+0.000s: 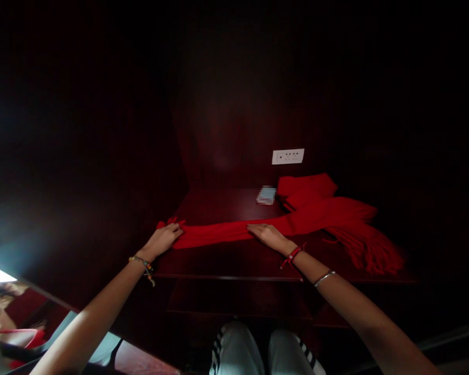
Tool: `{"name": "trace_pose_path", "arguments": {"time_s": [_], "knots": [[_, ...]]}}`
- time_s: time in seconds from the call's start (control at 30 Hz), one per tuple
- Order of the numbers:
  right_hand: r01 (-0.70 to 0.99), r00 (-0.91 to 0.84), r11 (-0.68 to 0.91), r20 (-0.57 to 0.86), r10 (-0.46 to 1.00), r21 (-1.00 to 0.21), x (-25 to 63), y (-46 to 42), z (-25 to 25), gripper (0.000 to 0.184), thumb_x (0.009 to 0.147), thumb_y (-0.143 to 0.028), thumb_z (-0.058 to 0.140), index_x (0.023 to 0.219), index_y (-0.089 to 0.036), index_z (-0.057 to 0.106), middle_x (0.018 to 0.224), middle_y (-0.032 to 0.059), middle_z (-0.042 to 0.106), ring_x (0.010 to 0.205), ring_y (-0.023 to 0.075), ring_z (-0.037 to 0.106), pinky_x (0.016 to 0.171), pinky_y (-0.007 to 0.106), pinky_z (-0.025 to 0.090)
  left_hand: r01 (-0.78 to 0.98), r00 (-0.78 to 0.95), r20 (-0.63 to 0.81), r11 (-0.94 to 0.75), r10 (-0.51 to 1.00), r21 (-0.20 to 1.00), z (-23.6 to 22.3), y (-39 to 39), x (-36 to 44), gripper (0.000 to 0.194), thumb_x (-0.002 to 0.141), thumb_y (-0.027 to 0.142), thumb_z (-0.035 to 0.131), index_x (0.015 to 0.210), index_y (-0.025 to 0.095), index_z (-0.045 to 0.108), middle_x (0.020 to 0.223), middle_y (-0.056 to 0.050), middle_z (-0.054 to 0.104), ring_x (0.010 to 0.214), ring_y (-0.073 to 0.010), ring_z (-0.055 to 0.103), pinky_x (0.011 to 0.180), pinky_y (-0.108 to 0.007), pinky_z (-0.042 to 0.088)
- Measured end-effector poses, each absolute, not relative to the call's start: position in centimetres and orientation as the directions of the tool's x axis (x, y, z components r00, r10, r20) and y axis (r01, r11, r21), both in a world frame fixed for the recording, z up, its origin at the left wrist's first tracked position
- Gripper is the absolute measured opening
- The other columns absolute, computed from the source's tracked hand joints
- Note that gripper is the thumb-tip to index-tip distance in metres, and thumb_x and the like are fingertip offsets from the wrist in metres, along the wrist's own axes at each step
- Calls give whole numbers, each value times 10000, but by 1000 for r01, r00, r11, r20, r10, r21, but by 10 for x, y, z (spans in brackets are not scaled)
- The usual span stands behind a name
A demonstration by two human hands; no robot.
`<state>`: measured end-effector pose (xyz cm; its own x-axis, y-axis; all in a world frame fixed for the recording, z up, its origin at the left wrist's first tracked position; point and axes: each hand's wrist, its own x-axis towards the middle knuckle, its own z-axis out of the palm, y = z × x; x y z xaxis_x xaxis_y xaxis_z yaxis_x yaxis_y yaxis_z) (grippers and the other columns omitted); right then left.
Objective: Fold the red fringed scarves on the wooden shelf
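A long red scarf [214, 234] with fringe at its right end lies across a dark wooden shelf. Its left part is drawn into a narrow strip, and the rest is loosely heaped on the right. My left hand [164, 242] is closed over the strip's left end, where a bit of bunched cloth shows behind the fingers. Partway along, my right hand [271, 237] rests on the strip with its fingers stretched out and flat.
A white wall socket [288, 156] is set in the dark back panel. Below it lies a small pale object [266, 195], blurred out. Dark side panels close in the shelf. My knees [240, 349] are below its front edge. At lower left is a red-rimmed basin [21, 337].
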<state>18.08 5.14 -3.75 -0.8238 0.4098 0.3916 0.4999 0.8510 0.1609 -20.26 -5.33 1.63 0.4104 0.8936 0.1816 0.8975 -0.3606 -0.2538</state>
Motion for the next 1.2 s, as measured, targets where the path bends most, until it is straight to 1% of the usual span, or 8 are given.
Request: {"name": "trace_pose_path", "arguments": {"time_s": [0.1, 0.23, 0.4, 0.57, 0.73, 0.93, 1.07, 1.2], "knots": [[450, -843, 878, 402, 359, 161, 190, 51, -40, 365, 822, -54, 397, 1156, -147, 510, 1170, 108, 550, 1070, 170, 515, 905, 314, 425, 876, 442, 231, -361, 866, -321, 14, -64, -200, 350, 825, 77, 344, 1086, 203, 540, 1030, -92, 551, 985, -199, 488, 818, -339, 418], [397, -884, 907, 324, 336, 142, 197, 48, -40, 329, 828, -68, 401, 1118, -139, 541, 1141, 97, 573, 1040, 164, 537, 906, 300, 424, 827, 519, 116, -463, 847, -318, 4, -72, -199, 504, 764, -24, 333, 1150, 249, 507, 990, -57, 557, 932, -169, 507, 826, -306, 407], [421, -868, 906, 311, 388, 45, 196, 45, -36, 368, 831, -69, 368, 1162, -145, 513, 1170, 83, 555, 1076, 151, 509, 938, 275, 392, 862, 452, -9, -439, 892, -254, 12, -73, -204, 668, 665, -61, 381, 1231, 289, 436, 1057, -61, 527, 948, -181, 509, 805, -302, 415], [464, -864, 885, 248, 439, 49, 195, 43, -25, 458, 814, -31, 337, 1243, -156, 433, 1248, 87, 486, 1120, 152, 469, 951, 280, 377, 919, 367, -105, -377, 924, -114, 31, -62, -168, 475, 719, 167, 506, 1181, 279, 493, 1169, -50, 489, 1050, -217, 465, 888, -361, 373], [453, -879, 891, 176, 443, 23, 198, 45, -21, 467, 813, -39, 332, 1235, -198, 450, 1284, 46, 450, 1199, 145, 372, 1013, 314, 301, 957, 287, 98, -289, 953, 3, 9, -34, -82, 441, 893, 384, 225, 1306, 274, 333, 1406, -71, 230, 1262, -277, 219, 966, -490, 251], [437, -879, 879, 118, 462, -189, 219, 52, -31, 539, 802, -43, 291, 1299, -240, 358, 1355, 6, 351, 1267, 136, 239, 1048, 365, 219, 995, -1, -97, 11, 995, 103, -24, -24, -67, 523, 835, 557, 219, 1333, 404, 172, 1448, -40, 64, 1245, -464, 53, 842, -710, 159], [513, -822, 802, 96, 562, -305, 208, 50, -24, 464, 875, -274, 304, 1337, -281, 263, 1406, 6, 243, 1302, 191, 116, 1040, 479, 121, 992, -104, -74, 109, 992, 65, -22, -27, -72, 515, 841, 532, 215, 1333, 377, 211, 1447, -36, 62, 1259, -433, 10, 883, -694, 114], [662, -683, 680, 118, 720, -316, 172, 40, -18, 532, 872, -503, 184, 1365, -315, 123, 1442, -11, 87, 1307, 242, -23, 1001, 569, 45, 999, 24, 96, -28, 995, 40, -21, -21, -49, 500, 872, 452, 191, 1350, 308, 213, 1448, -30, 59, 1293, -341, 18, 959, -621, 96]]}}
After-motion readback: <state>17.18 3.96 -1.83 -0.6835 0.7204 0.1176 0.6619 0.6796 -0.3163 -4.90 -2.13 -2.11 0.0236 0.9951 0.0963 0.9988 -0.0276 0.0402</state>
